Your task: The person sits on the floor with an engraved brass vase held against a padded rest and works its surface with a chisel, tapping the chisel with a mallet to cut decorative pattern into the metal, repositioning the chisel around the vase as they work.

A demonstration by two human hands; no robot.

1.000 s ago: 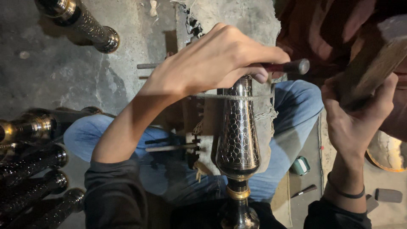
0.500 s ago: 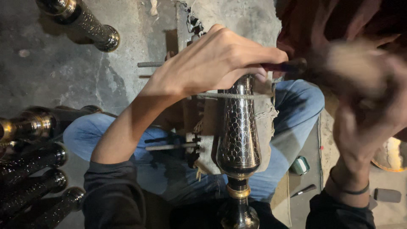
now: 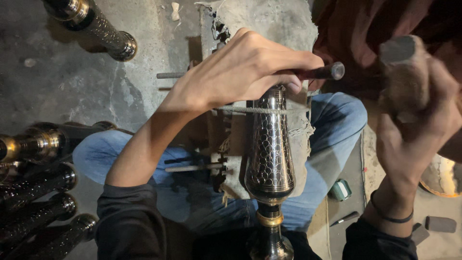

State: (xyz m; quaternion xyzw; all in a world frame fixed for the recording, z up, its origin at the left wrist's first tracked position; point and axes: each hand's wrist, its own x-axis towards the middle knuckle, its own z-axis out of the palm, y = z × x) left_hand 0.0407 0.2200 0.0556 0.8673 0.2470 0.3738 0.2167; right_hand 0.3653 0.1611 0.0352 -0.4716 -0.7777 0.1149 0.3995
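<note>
Engraved metal vase [image 3: 270, 154] lies lengthwise over the lap, strapped by a cord [image 3: 260, 110]. Left hand [image 3: 240, 72], directly above its narrow end, grips a dark-handled chisel [image 3: 320, 72]. Right hand [image 3: 418, 115], raised well apart, clenches a wooden mallet [image 3: 399, 58].

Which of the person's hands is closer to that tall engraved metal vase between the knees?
Left. The left hand rests over the top of the engraved metal vase, gripping a thin punch-like tool. The right hand is raised off to the side, clear of the vase, holding a wooden block.
</note>
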